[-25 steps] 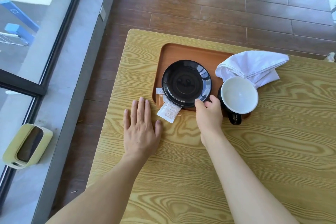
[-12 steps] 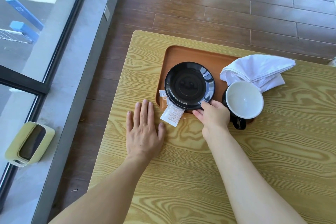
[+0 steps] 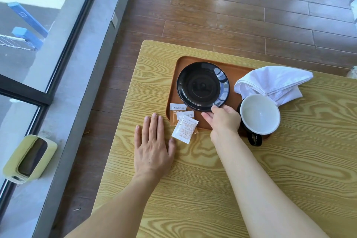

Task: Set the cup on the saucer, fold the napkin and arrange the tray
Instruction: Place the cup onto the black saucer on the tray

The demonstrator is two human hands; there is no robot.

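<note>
Stood on dark brown plank floor (image 3: 251, 15), daylight glare across boards. Pale wood-grain desk (image 3: 289, 160), rounded corner twd window. Grey concrete sill (image 3: 77, 87) w/ dark-framed glass window (image 3: 29, 30) at left. Yellow-green bin (image 3: 29, 158) lay beside frame.

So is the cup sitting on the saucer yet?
No, the cup stands on the tray beside the empty saucer.

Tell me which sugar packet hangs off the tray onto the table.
The white packet nearest the left hand, lying tilted across the tray's front edge. The two brown-and-white packets behind it sit inside the tray.
</note>
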